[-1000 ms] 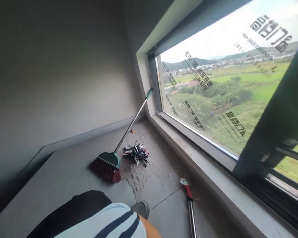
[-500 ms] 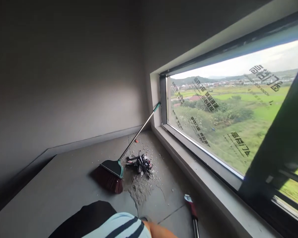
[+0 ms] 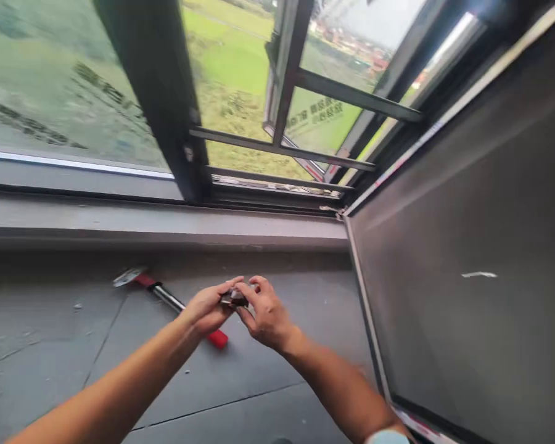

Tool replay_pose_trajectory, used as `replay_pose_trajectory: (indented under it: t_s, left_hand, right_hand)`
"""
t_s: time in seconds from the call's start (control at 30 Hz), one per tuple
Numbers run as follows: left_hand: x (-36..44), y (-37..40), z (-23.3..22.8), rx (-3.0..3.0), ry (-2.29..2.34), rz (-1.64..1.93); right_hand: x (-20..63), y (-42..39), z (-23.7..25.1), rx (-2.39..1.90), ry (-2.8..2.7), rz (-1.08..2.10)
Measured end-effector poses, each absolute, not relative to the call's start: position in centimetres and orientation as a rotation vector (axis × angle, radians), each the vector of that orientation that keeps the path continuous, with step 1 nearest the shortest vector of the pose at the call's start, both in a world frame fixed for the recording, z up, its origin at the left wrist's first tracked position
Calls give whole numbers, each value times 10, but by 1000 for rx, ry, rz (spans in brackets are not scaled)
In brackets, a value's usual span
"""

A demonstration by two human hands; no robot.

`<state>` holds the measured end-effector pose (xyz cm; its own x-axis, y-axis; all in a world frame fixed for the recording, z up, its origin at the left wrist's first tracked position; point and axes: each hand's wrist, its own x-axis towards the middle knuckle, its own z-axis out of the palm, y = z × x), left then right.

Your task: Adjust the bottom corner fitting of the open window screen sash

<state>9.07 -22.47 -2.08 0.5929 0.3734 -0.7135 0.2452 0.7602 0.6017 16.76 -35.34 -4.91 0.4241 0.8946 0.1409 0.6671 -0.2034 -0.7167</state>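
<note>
In the middle of the head view, my left hand is turned palm up, with a small dark object at its fingers. My right hand pinches the same object from the other side, its fingers curled over it. The object's kind cannot be made out, being small and partly covered by the fingers. Below my hands a scraper with a red grip, a metal shaft and a pale head lies on the floor, partly hidden by my left hand and forearm.
A window sill runs along the wall beyond my hands. Above it stand a dark window frame and crossing bars. A grey wall rises at the right. Small debris is scattered over the tiled floor.
The view has swung right, away from the broom and the debris pile. Both my hands now show, holding a small dark object together. The scraper appears further left in view.
</note>
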Motion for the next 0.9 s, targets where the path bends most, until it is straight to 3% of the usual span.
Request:
replay_pose_trajectory:
  t_s: [0.17, 0.37, 0.43, 0.5, 0.57, 0.63, 0.7, 0.83, 0.9]
  left_hand:
    - [96, -256, -38, 653, 896, 53]
    - [105, -285, -42, 422, 968, 22]
    - [105, -283, -48, 492, 974, -36]
    - [100, -284, -54, 615, 941, -186]
    - [93, -292, -57, 765, 869, -345]
    - [90, -314, -57, 987, 707, -493]
    - [94, -349, -54, 1210, 450, -600]
    - [123, -446, -53, 1343, 190, -709]
    - [140, -491, -57, 1662, -53, -535]
  right_hand:
    - [177, -348, -65, -1891, -635, 715]
    - [155, -383, -44, -2000, -1185, 207]
    - [144, -422, -46, -1989, -1111, 211]
    - [130, -476, -61, -2003, -834, 420]
    - [115, -538, -84, -2103, -215, 563]
    - [101, -600, -104, -2065, 411, 458]
    - [92, -652, -112, -1987, 668, 152]
    - [104, -700, -96, -2071, 669, -115]
    - [115, -702, -85, -2130, 624, -112]
